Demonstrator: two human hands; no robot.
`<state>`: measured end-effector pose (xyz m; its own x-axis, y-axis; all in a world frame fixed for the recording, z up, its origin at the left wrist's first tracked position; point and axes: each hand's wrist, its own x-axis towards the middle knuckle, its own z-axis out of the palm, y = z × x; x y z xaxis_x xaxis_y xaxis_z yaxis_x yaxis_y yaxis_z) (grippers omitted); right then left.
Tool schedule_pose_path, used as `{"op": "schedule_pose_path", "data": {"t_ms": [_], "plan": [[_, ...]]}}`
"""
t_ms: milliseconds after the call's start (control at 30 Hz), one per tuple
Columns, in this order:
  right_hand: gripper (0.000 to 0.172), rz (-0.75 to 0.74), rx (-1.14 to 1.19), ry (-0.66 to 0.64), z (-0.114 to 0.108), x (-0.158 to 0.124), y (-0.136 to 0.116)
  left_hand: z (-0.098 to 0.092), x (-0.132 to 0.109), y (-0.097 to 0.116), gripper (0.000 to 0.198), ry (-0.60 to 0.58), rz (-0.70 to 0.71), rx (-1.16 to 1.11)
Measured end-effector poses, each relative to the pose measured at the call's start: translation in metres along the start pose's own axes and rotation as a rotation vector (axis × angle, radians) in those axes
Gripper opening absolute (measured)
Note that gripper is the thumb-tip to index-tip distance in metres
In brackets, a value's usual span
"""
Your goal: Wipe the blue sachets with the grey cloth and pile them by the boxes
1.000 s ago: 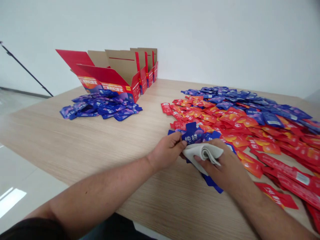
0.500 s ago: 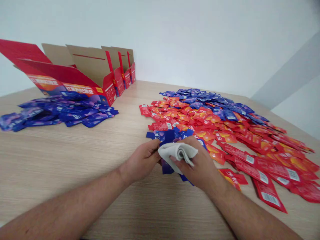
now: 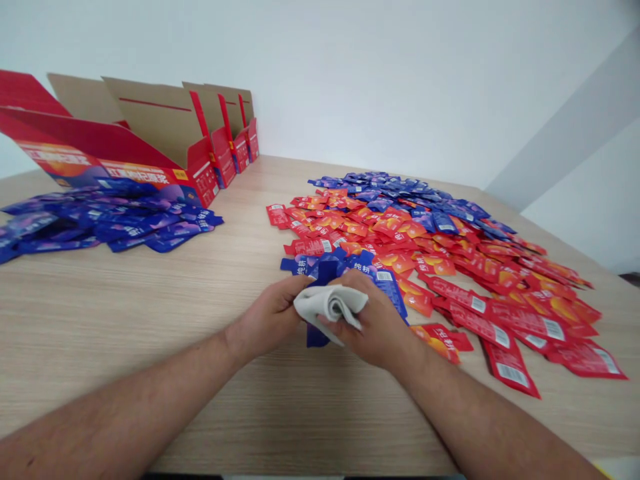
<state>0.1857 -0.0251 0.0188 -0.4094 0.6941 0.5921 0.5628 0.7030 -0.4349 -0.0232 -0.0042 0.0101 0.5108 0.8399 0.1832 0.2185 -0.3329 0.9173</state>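
My left hand (image 3: 275, 310) is closed on the edge of a dark blue pouch (image 3: 316, 336), held low over the table in the middle of the view. A folded white cloth (image 3: 315, 301) is gripped in my right hand (image 3: 377, 327). It lies against the front of that pouch and covers much of it, so the contact of the fingers is partly hidden. Just beyond both hands, a few more blue pouches (image 3: 387, 280) lie on the table, with printed lettering and a white label showing.
Red and orange pouches (image 3: 430, 265) spread widely to the right, with blue pouches (image 3: 395, 190) behind them. On the left lies another heap of blue pouches (image 3: 127, 220). Open red cardboard boxes (image 3: 203, 177) stand in a row behind it, on the wooden table (image 3: 210, 293).
The view has swung slightly, so the boxes and pouches sit further left. My hands also appear further left, with the cloth still against the blue pouch.
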Motion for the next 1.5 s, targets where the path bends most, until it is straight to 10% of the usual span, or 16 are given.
{"op": "schedule_pose_path", "data": {"t_ms": [533,933,1500], "plan": [[0.018,0.198,-0.020,0.036,-0.007,0.005,0.005,0.000,0.000,-0.004,0.017,-0.012,0.021,0.001],[0.025,0.264,0.038,0.041,-0.008,0.006,0.009,-0.002,0.000,0.005,0.019,-0.062,0.306,0.217],[0.025,0.329,0.130,0.020,-0.010,0.008,0.007,-0.003,-0.001,0.008,0.015,-0.129,0.238,0.236]]}}
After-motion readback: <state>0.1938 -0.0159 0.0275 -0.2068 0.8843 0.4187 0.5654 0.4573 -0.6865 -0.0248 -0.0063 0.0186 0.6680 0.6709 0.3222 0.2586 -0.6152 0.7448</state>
